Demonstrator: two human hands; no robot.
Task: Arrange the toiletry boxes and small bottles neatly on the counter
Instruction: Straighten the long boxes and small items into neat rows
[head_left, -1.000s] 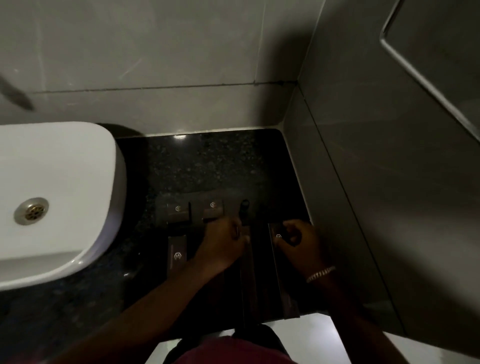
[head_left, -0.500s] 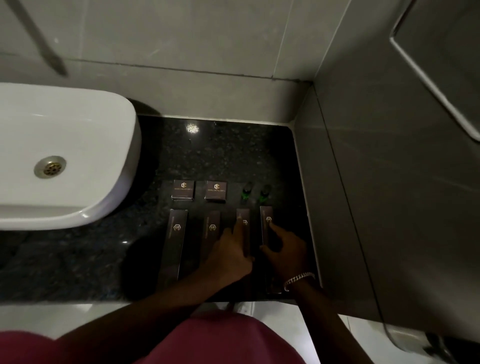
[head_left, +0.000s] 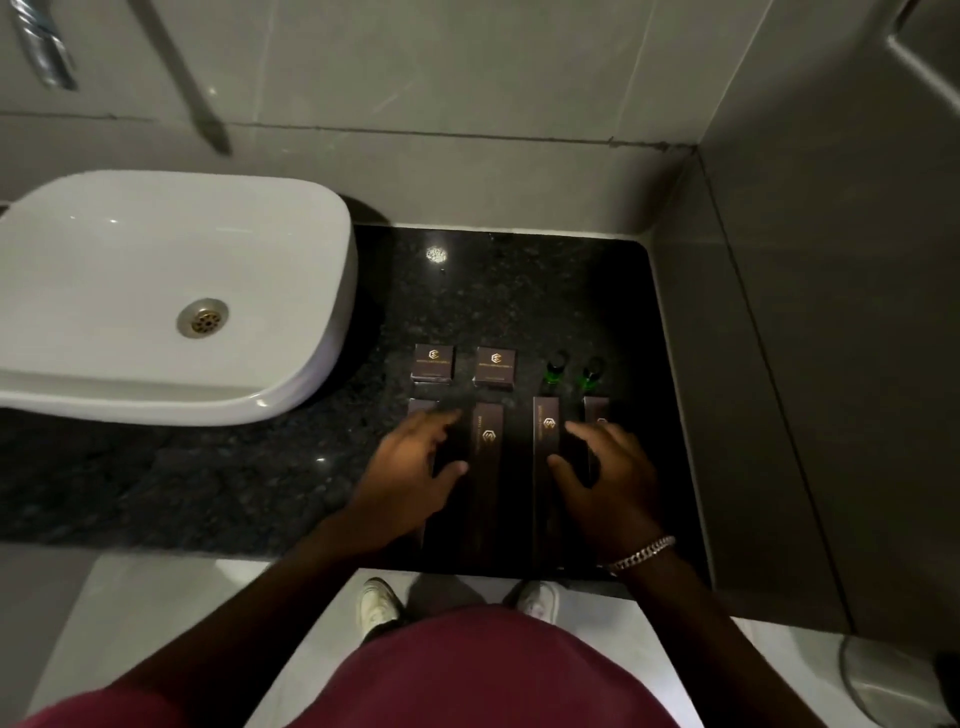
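Black granite counter held 4 long boxes running front to back, with 2 square boxes and 2 bottles behind. Left hand lay spread and empty over box 1; right hand, also spread and empty, covered box 4.

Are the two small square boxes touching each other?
Apart. The head view shows a strip of dark counter between the left square box and the right square box.

Gold hexagonal logos mark the small square brown boxes and long brown boxes; the lettering is illegible.
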